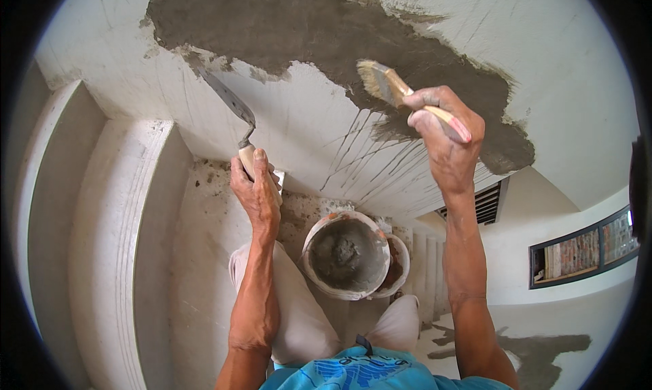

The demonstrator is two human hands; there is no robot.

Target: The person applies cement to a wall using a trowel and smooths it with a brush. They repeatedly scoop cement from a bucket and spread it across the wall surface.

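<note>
My left hand [257, 189] is wrapped round the wooden handle of a trowel [231, 101], whose narrow metal blade points up toward the wall. The blade's tip is close to the lower left edge of a grey mortar patch [292, 26] spread over the white wall [285, 115]. In my right hand [448, 128] is a paintbrush [388, 84], gripped by its handle with the pale bristles up and to the left, in front of the patch. Dark wet drips run down the wall below the brush. Whether the bristles touch the mortar I cannot tell.
A bucket [316, 264] of wet grey mortar stands in front of my legs, a second pale bucket [406, 271] partly behind it. Stair steps [139, 186] rise at the left; more steps [428, 274] lie beyond the buckets. A dark-framed window [567, 257] is at the far right.
</note>
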